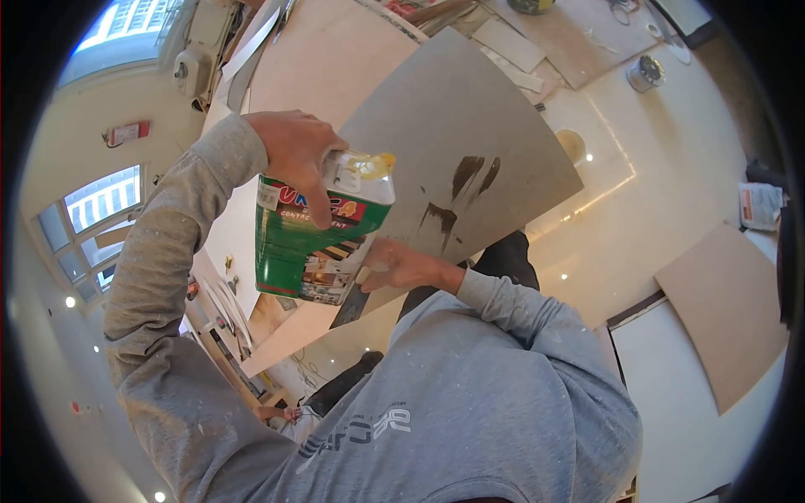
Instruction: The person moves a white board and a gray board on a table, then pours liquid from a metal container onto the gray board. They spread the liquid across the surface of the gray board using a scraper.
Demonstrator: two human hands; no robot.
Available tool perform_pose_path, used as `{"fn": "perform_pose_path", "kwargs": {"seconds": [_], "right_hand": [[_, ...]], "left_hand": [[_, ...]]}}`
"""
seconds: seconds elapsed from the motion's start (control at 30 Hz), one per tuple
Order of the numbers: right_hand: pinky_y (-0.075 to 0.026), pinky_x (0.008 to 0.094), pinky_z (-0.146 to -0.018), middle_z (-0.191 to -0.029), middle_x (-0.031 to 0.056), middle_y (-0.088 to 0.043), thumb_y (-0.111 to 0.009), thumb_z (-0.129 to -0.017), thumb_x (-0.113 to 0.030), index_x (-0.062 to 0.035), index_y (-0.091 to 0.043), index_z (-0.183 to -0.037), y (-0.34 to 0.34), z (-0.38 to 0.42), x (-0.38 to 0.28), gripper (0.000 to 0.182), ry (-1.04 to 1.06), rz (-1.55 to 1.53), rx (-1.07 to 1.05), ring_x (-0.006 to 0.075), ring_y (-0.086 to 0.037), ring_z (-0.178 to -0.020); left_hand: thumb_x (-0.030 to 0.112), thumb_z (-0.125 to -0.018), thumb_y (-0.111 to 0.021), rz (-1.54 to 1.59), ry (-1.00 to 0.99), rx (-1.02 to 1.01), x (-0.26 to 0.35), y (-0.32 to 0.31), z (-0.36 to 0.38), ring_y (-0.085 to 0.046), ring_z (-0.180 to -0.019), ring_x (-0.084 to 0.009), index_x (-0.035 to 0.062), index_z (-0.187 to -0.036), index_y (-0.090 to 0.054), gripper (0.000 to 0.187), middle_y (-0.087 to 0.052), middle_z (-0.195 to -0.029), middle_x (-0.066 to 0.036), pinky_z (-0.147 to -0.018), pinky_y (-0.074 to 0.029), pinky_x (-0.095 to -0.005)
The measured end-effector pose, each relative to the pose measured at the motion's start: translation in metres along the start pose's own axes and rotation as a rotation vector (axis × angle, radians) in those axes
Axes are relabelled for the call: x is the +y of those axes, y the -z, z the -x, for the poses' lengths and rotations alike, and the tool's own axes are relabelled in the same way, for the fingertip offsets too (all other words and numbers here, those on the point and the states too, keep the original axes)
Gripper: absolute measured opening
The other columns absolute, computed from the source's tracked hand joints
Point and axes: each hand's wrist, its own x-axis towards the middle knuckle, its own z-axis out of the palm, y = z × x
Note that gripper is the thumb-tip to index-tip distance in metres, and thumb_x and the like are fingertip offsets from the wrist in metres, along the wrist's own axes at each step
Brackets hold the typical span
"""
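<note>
A green tin of contact cement (289, 243) is tilted over a grey sheet (411, 109). My left hand (298, 155) grips the tin's upper end, its fingers wrapped over the edge beside the yellow-stained spout face. Lower down, my right hand (398, 267) is closed against the side of the tin near its base; the fingertips are partly blurred. Dark brown patches of cement (468, 176) lie in streaks on the sheet to the right of the tin. The sheet's near edge reaches my body.
A pinkish-brown board (310, 59) extends under the grey sheet. Offcuts (509, 44) lie at the back, with a small metal can (646, 74) on the shiny floor. A curved brown panel (725, 310) leans at right. Another person's hand (277, 412) shows low at left.
</note>
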Motion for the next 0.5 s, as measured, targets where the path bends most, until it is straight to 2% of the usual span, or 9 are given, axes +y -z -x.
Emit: {"fn": "perform_pose_path", "kwargs": {"seconds": [0.13,0.3,0.4,0.47,0.5], "right_hand": [[-0.046,0.0405,-0.112,-0.141,0.0175,-0.066,-0.087,-0.086,-0.017,0.0010,-0.071,-0.135,0.004,0.000,-0.002,0.055,0.038,0.076,0.004,0.0290,-0.060,-0.129],[-0.046,0.0397,-0.112,-0.137,0.0181,-0.069,-0.087,-0.086,-0.019,0.0017,-0.072,-0.133,0.002,0.000,-0.014,0.054,-0.032,-0.029,-0.034,0.0289,-0.061,-0.127],[-0.046,0.0393,-0.112,-0.135,0.0179,-0.070,-0.087,-0.086,-0.021,0.0019,-0.074,-0.131,0.005,-0.002,-0.015,0.052,0.007,0.024,-0.037,0.0275,-0.062,-0.127],[-0.042,0.0411,-0.116,-0.145,0.0175,-0.061,-0.087,-0.086,-0.019,0.0023,-0.075,-0.130,0.007,-0.003,-0.018,0.050,-0.022,0.035,-0.048,0.0301,-0.055,-0.135],[-0.038,0.0430,-0.121,-0.155,0.0174,-0.051,-0.087,-0.086,-0.016,0.0027,-0.075,-0.129,0.009,-0.002,-0.027,0.048,-0.079,0.014,-0.060,0.0333,-0.048,-0.142]], "left_hand": [[0.063,-0.048,-0.094,-0.022,0.032,-0.016,0.006,0.007,-0.001,-0.067,-0.116,-0.0368,-0.0049,-0.137,-0.067,0.116,-0.071,-0.116,-0.021,-0.105,-0.051,-0.0416],[0.062,-0.048,-0.094,-0.018,0.067,-0.016,0.009,0.006,0.004,-0.066,-0.119,-0.0363,-0.0053,-0.139,-0.065,0.117,-0.070,-0.118,-0.021,-0.106,-0.051,-0.0413],[0.061,-0.048,-0.094,-0.022,0.078,-0.013,0.012,0.009,0.008,-0.066,-0.119,-0.0364,-0.0056,-0.139,-0.065,0.116,-0.070,-0.117,-0.020,-0.106,-0.051,-0.0412],[0.060,-0.048,-0.094,-0.024,0.082,-0.005,0.013,0.011,0.008,-0.066,-0.118,-0.0363,-0.0055,-0.138,-0.066,0.115,-0.070,-0.117,-0.020,-0.106,-0.051,-0.0410],[0.060,-0.048,-0.094,-0.025,0.085,0.000,0.013,0.012,0.009,-0.067,-0.118,-0.0363,-0.0055,-0.138,-0.066,0.114,-0.070,-0.116,-0.020,-0.106,-0.051,-0.0410]]}}
